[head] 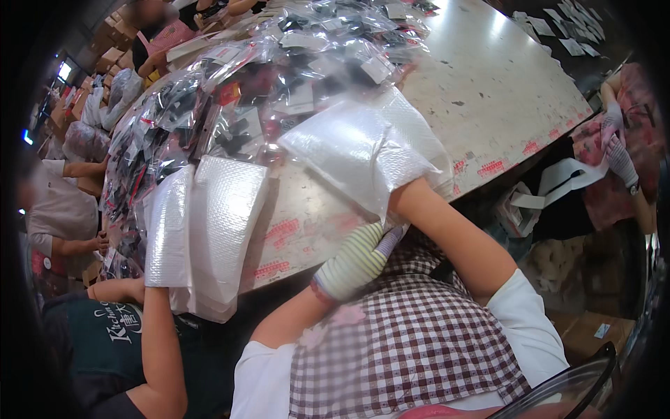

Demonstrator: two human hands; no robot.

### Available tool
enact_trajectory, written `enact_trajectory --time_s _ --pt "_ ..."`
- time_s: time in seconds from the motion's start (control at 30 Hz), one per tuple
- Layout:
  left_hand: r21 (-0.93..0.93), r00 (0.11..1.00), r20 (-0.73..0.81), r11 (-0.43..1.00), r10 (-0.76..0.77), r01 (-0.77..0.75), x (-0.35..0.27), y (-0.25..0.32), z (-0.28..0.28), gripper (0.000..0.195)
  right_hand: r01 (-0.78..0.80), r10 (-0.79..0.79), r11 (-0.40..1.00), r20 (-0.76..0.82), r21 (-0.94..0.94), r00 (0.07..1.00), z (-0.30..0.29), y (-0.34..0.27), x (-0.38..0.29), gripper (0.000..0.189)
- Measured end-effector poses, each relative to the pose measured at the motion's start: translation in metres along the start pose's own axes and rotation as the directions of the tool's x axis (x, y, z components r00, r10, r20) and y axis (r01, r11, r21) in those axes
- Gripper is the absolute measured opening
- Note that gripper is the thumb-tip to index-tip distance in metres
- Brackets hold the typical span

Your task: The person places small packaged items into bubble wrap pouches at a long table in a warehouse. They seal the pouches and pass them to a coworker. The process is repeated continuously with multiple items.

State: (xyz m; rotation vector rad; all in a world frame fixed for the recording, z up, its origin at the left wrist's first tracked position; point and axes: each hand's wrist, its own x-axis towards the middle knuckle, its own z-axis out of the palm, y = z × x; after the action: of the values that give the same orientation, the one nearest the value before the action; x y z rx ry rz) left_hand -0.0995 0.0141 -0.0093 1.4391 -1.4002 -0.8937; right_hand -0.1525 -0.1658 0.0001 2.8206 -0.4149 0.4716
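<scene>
My left hand (350, 262), in a striped knit glove, pinches the lower edge of a silvery bubble-wrap bag (345, 141) near my apron at the table's front edge. My right forearm (450, 225) reaches into that bag from its open end. The bag covers my right hand, so its fingers are hidden. More bubble-wrap bags (411, 120) lie flat beneath it, fanned out on the table (497, 89). Beyond the bag spreads a heap of clear plastic packets (293, 99) with dark items and paper slips inside.
At left, a co-worker's arm (162, 335) reaches into another bubble-wrap bag (170, 230), beside a stack of bags (227, 225). At right, a person's gloved hands (617, 141) hold a white strip (568, 178). A cardboard box (596, 330) sits low at right.
</scene>
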Motion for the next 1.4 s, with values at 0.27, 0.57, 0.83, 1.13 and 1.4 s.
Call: enact_trajectory --time_s 0.27,0.57,0.83,1.13,1.4 --pt "-0.292 0.942 0.129 0.896 -0.311 0.335 0.01 0.036 -0.005 0.026 -0.034 0.034 0.995 0.001 0.092 0.999 0.006 0.0 0.005 0.04" --pt "-0.454 0.893 0.001 0.795 -0.45 0.401 0.003 0.008 -0.007 0.024 -0.183 0.117 0.819 0.154 0.544 0.981 -0.064 -0.01 -0.095 0.037" --pt "-0.596 0.853 -0.236 0.763 -0.465 0.251 0.005 0.005 -0.04 0.02 0.062 0.22 0.732 -0.321 0.679 0.921 -0.086 0.003 -0.118 0.019" --pt "-0.48 0.84 -0.377 0.858 -0.391 0.184 0.018 0.004 -0.031 0.026 0.188 -0.03 0.372 -0.19 0.909 0.981 -0.048 -0.026 -0.087 0.005" --pt "-0.274 0.901 -0.297 0.932 -0.316 0.237 0.005 -0.009 -0.036 0.015 -0.104 0.178 0.302 0.051 0.948 0.983 -0.089 0.0 -0.101 0.012"
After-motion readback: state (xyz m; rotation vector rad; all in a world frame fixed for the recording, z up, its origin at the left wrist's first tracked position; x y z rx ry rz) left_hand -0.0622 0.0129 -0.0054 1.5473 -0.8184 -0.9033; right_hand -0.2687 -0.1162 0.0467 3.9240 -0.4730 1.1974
